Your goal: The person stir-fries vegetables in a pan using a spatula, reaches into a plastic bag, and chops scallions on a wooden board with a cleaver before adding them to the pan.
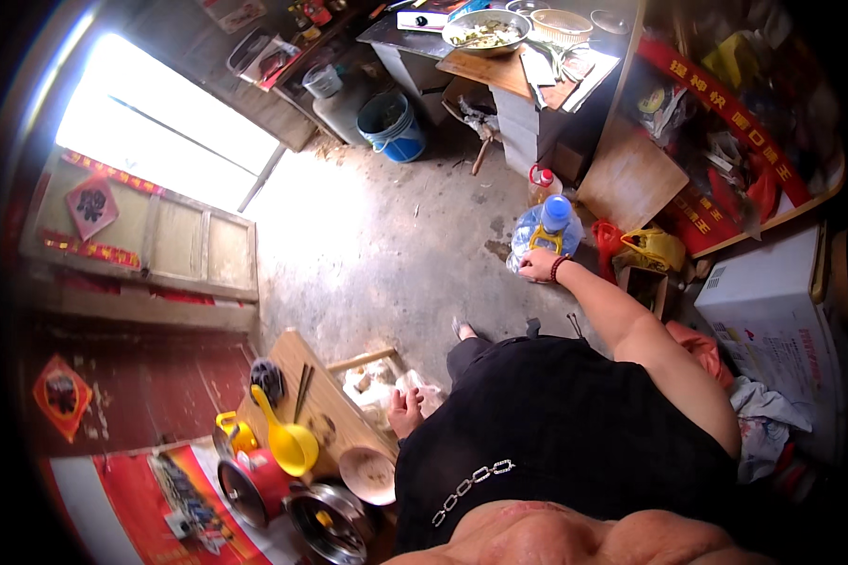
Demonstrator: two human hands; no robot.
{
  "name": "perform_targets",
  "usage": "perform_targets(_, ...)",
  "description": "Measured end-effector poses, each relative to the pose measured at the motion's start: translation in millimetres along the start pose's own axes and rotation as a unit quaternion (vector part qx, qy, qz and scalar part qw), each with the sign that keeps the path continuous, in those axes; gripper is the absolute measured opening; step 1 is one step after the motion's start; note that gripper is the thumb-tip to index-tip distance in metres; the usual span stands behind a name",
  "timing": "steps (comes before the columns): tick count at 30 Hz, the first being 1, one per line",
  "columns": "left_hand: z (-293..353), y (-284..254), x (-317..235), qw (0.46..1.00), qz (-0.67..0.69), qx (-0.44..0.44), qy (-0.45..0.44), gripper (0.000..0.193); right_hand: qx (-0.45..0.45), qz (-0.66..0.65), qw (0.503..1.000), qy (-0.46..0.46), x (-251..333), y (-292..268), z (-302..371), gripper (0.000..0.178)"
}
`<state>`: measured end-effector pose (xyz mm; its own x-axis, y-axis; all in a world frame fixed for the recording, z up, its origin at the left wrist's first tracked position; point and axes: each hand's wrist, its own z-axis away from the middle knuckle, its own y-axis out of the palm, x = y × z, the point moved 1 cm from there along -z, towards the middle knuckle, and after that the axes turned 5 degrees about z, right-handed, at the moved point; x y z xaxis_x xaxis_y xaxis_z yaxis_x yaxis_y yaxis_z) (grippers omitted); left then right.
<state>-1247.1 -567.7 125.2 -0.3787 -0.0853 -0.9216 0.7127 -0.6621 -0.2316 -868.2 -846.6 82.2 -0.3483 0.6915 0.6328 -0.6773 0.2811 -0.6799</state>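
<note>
A large clear-blue plastic water jug (523, 229) with a blue cap and a yellow handle stands on the floor at the right of centre. My right hand (538, 266), a dark red bead bracelet on its wrist, is closed at the near end of that handle; the hand's back hides part of the grip. Beside my body at the lower left, my left hand (405, 412) holds nothing, its fingers apart. It is close to the wooden table (334, 386) and a pale plastic bag (372, 388). Just behind the jug stands a red-capped bottle (543, 185) of amber liquid.
On the table are a yellow ladle (292, 444), a red pot (254, 485), a steel pot (330, 527) and a pinkish bowl (367, 475). A blue bucket (392, 132) stands ahead, near a counter bearing a pan of food (486, 34). Red and yellow bags (652, 249) lie right of the jug.
</note>
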Motion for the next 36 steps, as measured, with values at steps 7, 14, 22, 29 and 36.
perform_targets(7,-217.3,33.6,-61.7,0.996,-0.048,0.05,0.05,0.02,-0.054,0.091,0.993,0.051,-31.2,-31.3,-112.6,0.026)
perform_targets(14,-418.9,113.8,-206.5,0.914,-0.284,0.231,0.177,0.02,-0.182,-0.057,0.959,0.21,-14.6,-109.6,-147.5,0.026)
perform_targets(22,-515.4,278.4,-292.9,0.884,-0.224,0.352,0.213,0.031,-0.336,-0.356,0.844,0.219,-51.5,-195.3,-192.7,0.018)
perform_targets(29,-550.9,408.5,-347.9,0.844,-0.275,0.413,0.206,0.022,-0.435,-0.406,0.776,0.21,-132.9,-322.1,-259.4,0.02)
perform_targets(36,-576.5,499.2,-373.2,0.851,-0.277,0.418,0.157,0.02,-0.532,-0.329,0.75,0.216,-234.1,-448.8,-313.0,0.019)
